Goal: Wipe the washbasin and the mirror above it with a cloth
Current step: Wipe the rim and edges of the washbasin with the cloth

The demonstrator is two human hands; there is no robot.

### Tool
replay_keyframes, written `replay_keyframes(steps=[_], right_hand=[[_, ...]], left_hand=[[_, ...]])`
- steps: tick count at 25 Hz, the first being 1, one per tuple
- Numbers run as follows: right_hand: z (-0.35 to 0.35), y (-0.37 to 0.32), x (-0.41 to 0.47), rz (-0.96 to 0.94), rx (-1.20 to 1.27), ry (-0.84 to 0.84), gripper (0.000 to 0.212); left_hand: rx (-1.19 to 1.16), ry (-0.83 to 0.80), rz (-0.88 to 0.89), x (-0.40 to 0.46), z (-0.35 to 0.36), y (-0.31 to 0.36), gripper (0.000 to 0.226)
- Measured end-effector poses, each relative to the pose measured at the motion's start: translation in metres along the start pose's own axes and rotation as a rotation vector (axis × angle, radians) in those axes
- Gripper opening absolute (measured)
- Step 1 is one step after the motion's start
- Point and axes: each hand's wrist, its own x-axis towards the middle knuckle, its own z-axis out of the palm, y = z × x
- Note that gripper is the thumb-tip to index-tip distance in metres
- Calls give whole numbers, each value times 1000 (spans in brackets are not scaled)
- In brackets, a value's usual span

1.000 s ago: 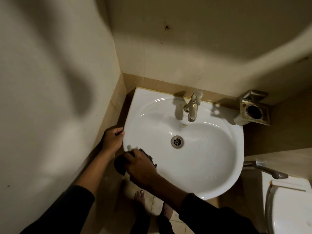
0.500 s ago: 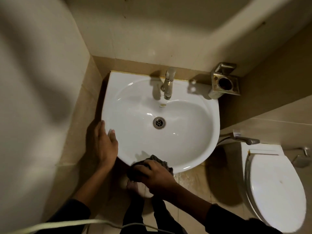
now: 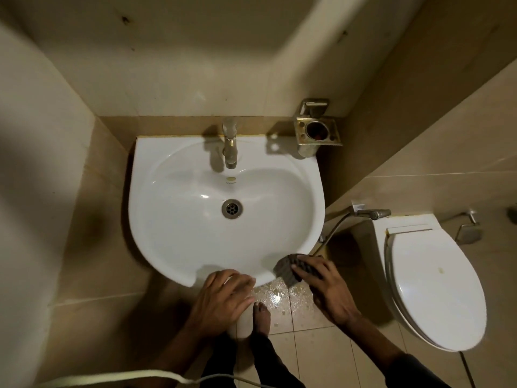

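White washbasin (image 3: 179, 219) seen from above, mounted in tiled corner; right hand (image 3: 326, 287) pressing dark cloth (image 3: 291, 268) onto basin's front-right rim, fingers laid fairly straight over cloth, thumb side hidden so pinch or flat press cannot be told; left hand (image 3: 221, 298) resting on front rim just beside, fingers relaxed and together, holding nothing. Metal tap (image 3: 230, 147) at back centre, drain (image 3: 232, 209) mid-bowl; metal holder (image 3: 317, 130) on wall at back right; toilet (image 3: 430, 284) with lid down at right; bare foot (image 3: 261, 315) on wet floor tiles below basin; mirror out of view.
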Motion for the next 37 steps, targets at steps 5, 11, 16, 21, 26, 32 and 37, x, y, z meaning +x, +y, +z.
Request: replay_keyframes(steps=[5,11,16,21,26,32,37], right_hand=[[-16,25,61,377,-45,43,63],[-37,79,175,480,-97,-52,60],[-44,92,199,505,-126,-191,61],[-36,64,131,414,-145,-106,67],[-35,68,140,411,-168,-96,66],[-49,87,208,522,-140,-204,66],[-47,80,190,534,-170,-208,65]], left_hand=[[-7,6,32,9,4,2,24],[21,43,59,12,3,4,24],[46,125,60,12,10,3,26],[64,124,82,13,12,0,19],[89,144,90,15,12,0,21],[94,170,104,13,15,0,20],[77,179,88,16,16,-1,20]])
